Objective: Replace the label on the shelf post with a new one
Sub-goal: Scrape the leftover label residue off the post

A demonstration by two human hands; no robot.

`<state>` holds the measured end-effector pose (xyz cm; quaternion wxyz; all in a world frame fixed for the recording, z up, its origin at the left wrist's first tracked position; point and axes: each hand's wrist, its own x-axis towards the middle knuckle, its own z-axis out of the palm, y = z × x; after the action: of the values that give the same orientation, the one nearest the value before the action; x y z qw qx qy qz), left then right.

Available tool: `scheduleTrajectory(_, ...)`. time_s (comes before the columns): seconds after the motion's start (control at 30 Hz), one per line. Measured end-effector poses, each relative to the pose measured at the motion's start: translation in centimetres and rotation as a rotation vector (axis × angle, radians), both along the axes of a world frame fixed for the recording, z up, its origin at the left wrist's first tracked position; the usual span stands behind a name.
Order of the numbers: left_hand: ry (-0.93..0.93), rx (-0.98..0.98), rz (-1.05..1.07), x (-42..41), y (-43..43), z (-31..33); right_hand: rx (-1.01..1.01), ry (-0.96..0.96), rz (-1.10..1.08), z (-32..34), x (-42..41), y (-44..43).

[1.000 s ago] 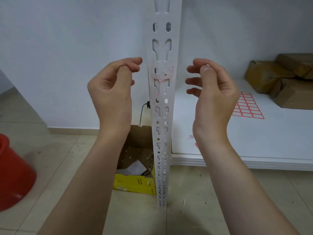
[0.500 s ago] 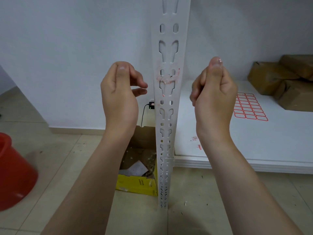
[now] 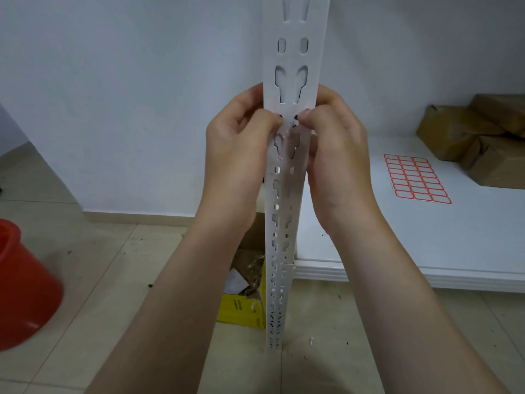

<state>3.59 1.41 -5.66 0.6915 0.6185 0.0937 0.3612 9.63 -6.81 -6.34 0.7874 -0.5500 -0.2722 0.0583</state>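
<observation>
Head camera looks down at a white shelf post (image 3: 295,52) standing upright in the middle of the view, full of slots and keyholes. Both hands are on it at the same height. The left hand (image 3: 238,155) grips the post's left edge, fingers curled round the back and thumb pressed on the front face. The right hand (image 3: 338,160) does the mirror of that on the right edge. The two thumb tips nearly meet mid-post, right on the patch where some pinkish-red label scraps (image 3: 283,135) are stuck. Can't tell if either thumb has actually got hold of a scrap or is only pressing on it.

The sheet of new labels (image 3: 417,177), red-bordered ones in rows, lies flat on the white shelf board (image 3: 397,245) to the right, well apart from the hands. Brown wrapped parcels (image 3: 488,143) sit at the back of that board. On the tiled floor (image 3: 113,280) there's a red bucket (image 3: 25,288) far left and an open yellow box (image 3: 240,308) with paper bits just behind the post.
</observation>
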Motion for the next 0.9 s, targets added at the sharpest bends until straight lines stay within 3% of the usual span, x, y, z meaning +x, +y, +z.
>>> scheduleTrajectory(0.2,-0.049,-0.113,-0.011,0.6,-0.7,0.1,0.02,0.043,0.107,0.6,-0.4,0.0)
scheduleTrajectory(0.5,-0.118,-0.164,-0.01,1.1,-0.3,-0.6,0.024,-0.04,0.085,-0.1,0.4,0.6)
scheduleTrajectory(0.9,-0.127,-0.14,0.044,1.5,-0.1,-1.0,0.036,-0.045,0.124,-0.4,0.5,0.4)
